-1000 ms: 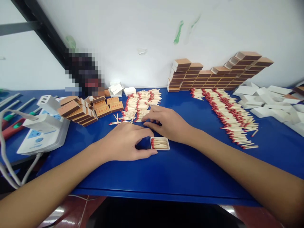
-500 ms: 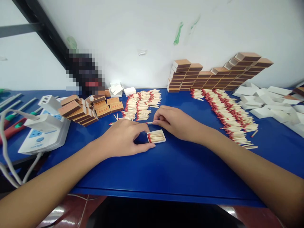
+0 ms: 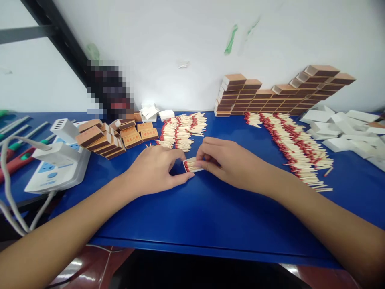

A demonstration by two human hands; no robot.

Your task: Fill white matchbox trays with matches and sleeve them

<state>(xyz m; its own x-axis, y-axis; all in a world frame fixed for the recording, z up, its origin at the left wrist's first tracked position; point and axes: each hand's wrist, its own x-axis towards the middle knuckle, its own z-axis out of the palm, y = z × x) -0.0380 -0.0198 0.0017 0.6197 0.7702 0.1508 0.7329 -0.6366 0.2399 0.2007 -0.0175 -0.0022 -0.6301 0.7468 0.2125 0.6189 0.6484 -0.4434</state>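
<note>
My left hand (image 3: pixel 156 168) grips the left end of a small white matchbox tray (image 3: pixel 197 171) between thumb and forefinger. Inside the tray lie red-tipped matches (image 3: pixel 190 163), heads toward the left. With thumb and fingers pinched, my right hand (image 3: pixel 227 160) is at the right part of the tray, holding a match whose outline merges with those below. Just behind my hands, a pile of loose matches (image 3: pixel 180 130) lies on the blue table (image 3: pixel 192 220).
Closed matchboxes (image 3: pixel 132 136) and a power strip (image 3: pixel 60 164) are on the left. Stacked matchbox sleeves (image 3: pixel 270 98) line the wall. To the right lie a long row of matches (image 3: pixel 297 148) and a heap of white trays (image 3: pixel 345 128). Tools lie far left.
My right hand has brought the match from behind the tray down over it. The tray, in my left hand, sits slightly farther back and left in view.
</note>
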